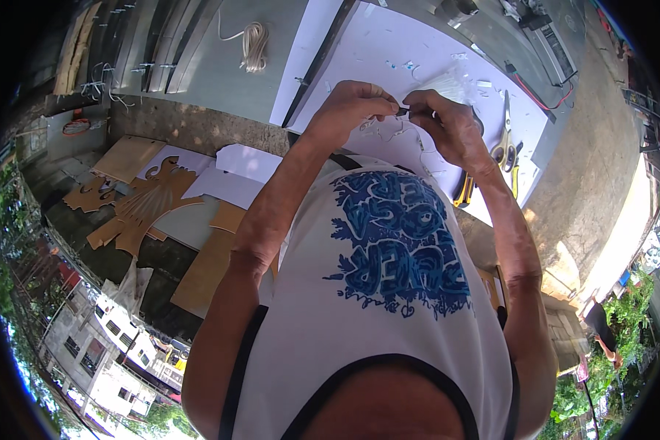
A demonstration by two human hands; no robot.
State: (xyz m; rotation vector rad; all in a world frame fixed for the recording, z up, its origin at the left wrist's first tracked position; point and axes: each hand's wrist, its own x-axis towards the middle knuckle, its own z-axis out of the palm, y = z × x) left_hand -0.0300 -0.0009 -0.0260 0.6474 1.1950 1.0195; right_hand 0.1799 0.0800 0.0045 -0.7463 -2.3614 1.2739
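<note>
Over the white sheet [374, 44], my left hand [350, 111] and my right hand [451, 126] meet at the fingertips. Between them is a small dark piece [402, 112], pinched from both sides and too small to name. Thin pale wire [396, 134] trails in loops just below the fingers. Close to my right hand lie scissors [506, 143] with their blades pointing away and a yellow-and-black tool [463, 192], partly hidden by my forearm. Beyond the hands, a bundle of clear strips [447, 86] rests on the sheet among small blue and clear scraps.
A coil of pale cord [254, 48] sits at the far left of the grey table. Metal bars [161, 51] lie beside it. A grey boxy device [550, 48] with red and black leads stands far right. Cut brown boards [150, 198] are stacked low on the left.
</note>
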